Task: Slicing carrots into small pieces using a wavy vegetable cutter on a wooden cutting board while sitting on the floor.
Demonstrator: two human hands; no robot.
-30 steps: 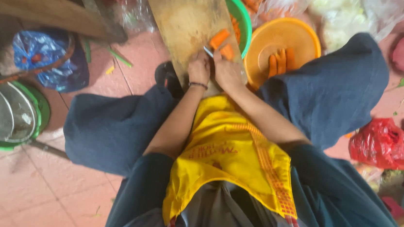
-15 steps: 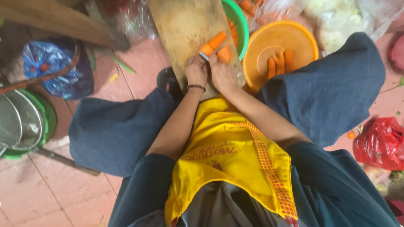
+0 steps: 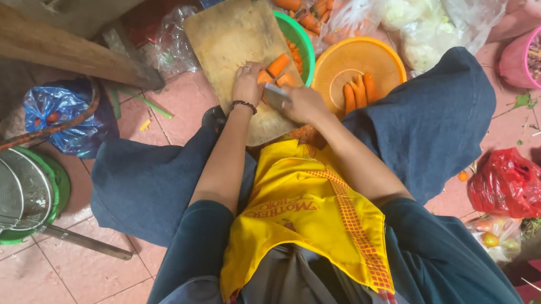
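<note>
Low in the frame a yellow apron (image 3: 302,233) covers the lap, and from it both forearms reach up to a wooden cutting board (image 3: 232,34) at upper centre. The left hand (image 3: 248,85) presses curled fingers down on a carrot piece (image 3: 277,65) lying just above and right of its fingertips, while the right hand (image 3: 302,102) is clenched around a knife (image 3: 274,95) whose blade lies just below the carrot. Beyond, an orange basket (image 3: 359,57) holds peeled carrots beside a green bowl (image 3: 303,37).
</note>
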